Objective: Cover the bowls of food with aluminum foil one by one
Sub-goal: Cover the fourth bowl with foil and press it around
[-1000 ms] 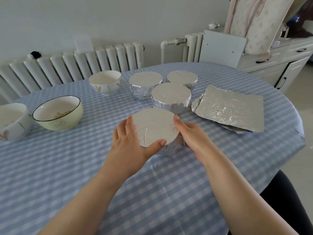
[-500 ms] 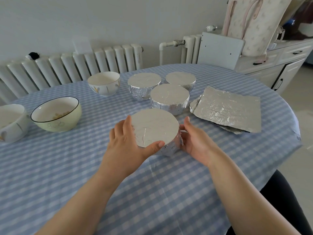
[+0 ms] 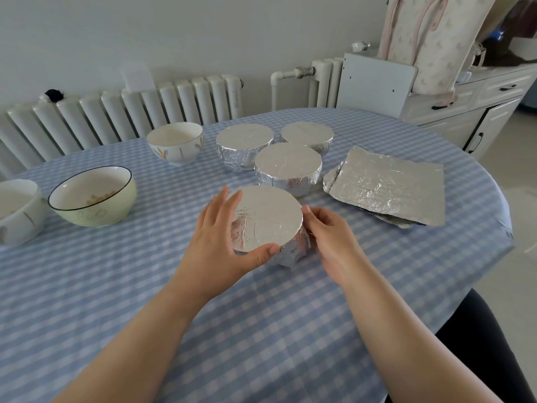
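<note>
Foil-wrapped bowl (image 3: 268, 218) cupped between left hand (image 3: 216, 237) and right hand (image 3: 334, 239), foil sheets (image 3: 389, 184) just beside.

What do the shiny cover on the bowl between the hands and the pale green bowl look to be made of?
Cover: thin metal foil, matte silver on top, its crumpled sides glinting and holding their folds. Pale green bowl: probably glazed ceramic, smooth and glossy with a thin dark rim line, though the look alone cannot rule out another hard material.

tablecloth (image 3: 261, 330): blue-white check | foil sheets (image 3: 386, 184): silver | rimmed bowl (image 3: 93, 199): pale green, black rim
</note>
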A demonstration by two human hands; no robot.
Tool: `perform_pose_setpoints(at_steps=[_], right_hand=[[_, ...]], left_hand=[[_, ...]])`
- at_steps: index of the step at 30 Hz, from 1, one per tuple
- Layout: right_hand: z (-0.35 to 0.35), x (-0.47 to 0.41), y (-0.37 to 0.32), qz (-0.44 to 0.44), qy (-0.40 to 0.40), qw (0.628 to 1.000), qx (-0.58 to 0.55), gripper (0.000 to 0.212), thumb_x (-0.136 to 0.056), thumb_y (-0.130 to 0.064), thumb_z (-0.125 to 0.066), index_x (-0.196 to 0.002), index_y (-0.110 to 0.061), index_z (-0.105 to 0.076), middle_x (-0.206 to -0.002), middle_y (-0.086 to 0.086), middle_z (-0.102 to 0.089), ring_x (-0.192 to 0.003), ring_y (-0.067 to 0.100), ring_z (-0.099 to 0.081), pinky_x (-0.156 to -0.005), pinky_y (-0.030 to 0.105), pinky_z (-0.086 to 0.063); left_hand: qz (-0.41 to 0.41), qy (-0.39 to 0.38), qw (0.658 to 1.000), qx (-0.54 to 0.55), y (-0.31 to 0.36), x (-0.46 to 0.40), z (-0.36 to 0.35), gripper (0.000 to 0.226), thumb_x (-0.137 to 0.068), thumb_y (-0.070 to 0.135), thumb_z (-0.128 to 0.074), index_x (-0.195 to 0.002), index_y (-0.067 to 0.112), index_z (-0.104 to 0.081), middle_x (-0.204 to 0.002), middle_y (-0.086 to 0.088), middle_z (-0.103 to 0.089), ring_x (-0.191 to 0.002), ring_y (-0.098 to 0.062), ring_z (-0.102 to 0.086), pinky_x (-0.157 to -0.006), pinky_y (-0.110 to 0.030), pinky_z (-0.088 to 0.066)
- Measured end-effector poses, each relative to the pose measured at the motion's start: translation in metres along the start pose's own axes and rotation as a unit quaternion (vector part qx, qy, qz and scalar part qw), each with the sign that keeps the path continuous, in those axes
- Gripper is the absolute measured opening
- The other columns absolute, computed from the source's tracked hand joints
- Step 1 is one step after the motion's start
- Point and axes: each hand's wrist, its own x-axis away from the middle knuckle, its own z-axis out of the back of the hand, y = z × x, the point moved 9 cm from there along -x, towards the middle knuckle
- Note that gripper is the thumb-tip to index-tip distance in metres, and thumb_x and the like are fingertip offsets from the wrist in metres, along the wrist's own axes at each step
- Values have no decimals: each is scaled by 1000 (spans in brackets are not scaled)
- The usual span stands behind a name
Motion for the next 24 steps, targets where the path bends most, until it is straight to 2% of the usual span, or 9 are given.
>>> perform_pose_setpoints(at_steps=[5,8,13,17,21,24], right_hand=[[-2,1,6,-35,39,995,-87,22,-95,-26,-62,-77,-13,-60,-76,9,-62,-70,20,-55,-65,33,-45],[-4,-1,6,-45,52,992,-103,25,-93,-25,-65,-72,-14,-60,-67,4,-58,-63,16,-51,-60,30,-42],[-6,-2,5,-52,53,991,-113,22,-92,-23,-66,-73,-13,-63,-68,4,-61,-61,16,-54,-59,29,-47],[-4,-3,9,-57,61,989,-121,17,-91,-23,-69,-78,-12,-65,-77,9,-66,-70,21,-58,-68,35,-50],[-1,-3,10,-60,82,989,-109,24,-88,-24,-71,-71,-12,-61,-71,8,-63,-65,20,-56,-63,33,-47],[-3,-2,8,-52,84,991,-93,26,-88,-28,-71,-70,-11,-64,-65,3,-65,-61,16,-56,-58,30,-47]], left_hand=[[5,8,1000,26,-3,0,0,124,-50,97,-45,-153,30,-21,-162,12,-9,-147,-5,-8,-116,-30,-20],[12,9,999,40,-5,-1,1,123,-50,91,-52,-152,29,-23,-162,11,-10,-146,-5,-10,-113,-25,-18],[16,10,999,46,-7,-2,2,121,-50,87,-54,-152,29,-24,-161,11,-11,-146,-5,-10,-113,-23,-16],[15,9,999,45,-7,-2,1,120,-51,87,-55,-152,30,-24,-161,12,-11,-146,-4,-10,-113,-24,-18],[20,12,998,57,-9,-1,1,119,-51,86,-57,-151,30,-25,-161,13,-12,-146,-3,-10,-114,-25,-18],[22,18,998,61,-10,-1,2,118,-52,86,-57,-150,29,-27,-160,12,-14,-145,-4,-11,-114,-26,-19]])
